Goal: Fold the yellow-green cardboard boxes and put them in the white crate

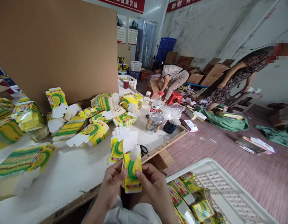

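Between my two hands is a yellow and green printed carton [132, 169], its white end flap standing up and its printed face toward me. My left hand [113, 177] pinches its left edge, thumb on the front. From the other side my right hand [153, 183] grips the right edge, thumb likewise on the printed face. Just behind it, a few more cartons [116, 146] with white flaps lie on the white table [87, 168]. Black scissors [144, 150] lie beside them, partly hidden. To my right, a white plastic basket [230, 174] holds several folded yellow boxes [202, 210].
Stacks of flat cartons [24, 168] cover the table's left side before a large cardboard sheet [64, 46]. A bottle [156, 104], a clear jar [154, 123] and a dark mug [172, 125] stand near the right edge. Two people [174, 76] bend over boxes beyond.
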`<state>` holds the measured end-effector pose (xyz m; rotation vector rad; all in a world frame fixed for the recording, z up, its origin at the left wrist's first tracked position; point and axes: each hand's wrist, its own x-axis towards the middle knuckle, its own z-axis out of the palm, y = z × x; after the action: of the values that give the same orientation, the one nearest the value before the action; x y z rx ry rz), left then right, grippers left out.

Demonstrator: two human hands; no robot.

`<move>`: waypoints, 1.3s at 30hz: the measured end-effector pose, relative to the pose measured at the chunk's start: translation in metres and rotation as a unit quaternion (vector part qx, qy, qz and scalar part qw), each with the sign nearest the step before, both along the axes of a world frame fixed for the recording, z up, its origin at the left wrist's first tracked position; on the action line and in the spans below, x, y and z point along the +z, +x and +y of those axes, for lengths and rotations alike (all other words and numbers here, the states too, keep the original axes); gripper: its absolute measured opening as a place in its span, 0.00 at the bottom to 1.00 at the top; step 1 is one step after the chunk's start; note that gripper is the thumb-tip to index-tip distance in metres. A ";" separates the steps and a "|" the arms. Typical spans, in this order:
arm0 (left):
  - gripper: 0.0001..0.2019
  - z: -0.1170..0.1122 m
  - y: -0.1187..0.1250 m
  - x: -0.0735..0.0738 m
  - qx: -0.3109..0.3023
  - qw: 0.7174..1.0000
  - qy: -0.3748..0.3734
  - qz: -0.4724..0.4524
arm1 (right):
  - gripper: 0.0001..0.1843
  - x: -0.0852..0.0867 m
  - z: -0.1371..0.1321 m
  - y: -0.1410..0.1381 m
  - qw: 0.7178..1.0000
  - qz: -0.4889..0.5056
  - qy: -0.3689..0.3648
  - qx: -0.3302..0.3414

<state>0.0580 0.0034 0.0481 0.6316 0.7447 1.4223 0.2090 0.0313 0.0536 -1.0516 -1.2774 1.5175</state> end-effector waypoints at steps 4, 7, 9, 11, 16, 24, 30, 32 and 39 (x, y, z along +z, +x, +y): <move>0.13 0.002 0.000 -0.005 0.035 0.999 -0.018 0.030 | 0.17 -0.003 -0.003 -0.005 0.999 -0.004 0.021 -0.028; 0.15 0.003 -0.001 -0.004 0.075 0.995 -0.028 0.059 | 0.16 -0.001 -0.003 -0.006 0.996 -0.059 0.064 -0.036; 0.17 0.004 -0.001 -0.003 0.109 0.990 -0.036 0.083 | 0.15 0.002 -0.002 -0.006 0.990 -0.104 0.093 -0.025; 0.15 0.005 -0.001 -0.002 0.135 0.985 -0.044 0.101 | 0.15 0.003 -0.002 -0.005 0.985 -0.132 0.113 -0.015; 0.17 0.007 0.000 -0.004 0.150 0.981 -0.055 0.108 | 0.13 -0.003 -0.001 -0.006 0.980 -0.152 0.129 -0.026; 0.29 0.000 0.004 -0.006 0.136 0.983 -0.016 0.126 | 0.16 -0.004 -0.002 0.002 0.975 -0.138 0.174 -0.030; 0.20 -0.005 -0.004 0.004 0.065 0.983 0.017 0.174 | 0.21 0.007 0.001 0.013 0.976 -0.106 0.185 0.034; 0.15 -0.006 -0.008 0.004 0.046 0.980 0.025 0.192 | 0.20 0.009 0.003 0.016 0.977 -0.108 0.180 0.049; 0.11 -0.008 -0.010 0.000 -0.025 0.965 0.027 0.260 | 0.11 0.024 0.011 0.020 0.965 -0.152 0.190 0.100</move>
<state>0.0479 -0.0046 0.0485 1.0798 1.0930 1.2420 0.2292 0.0421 0.0781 -0.9442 -1.8518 1.2107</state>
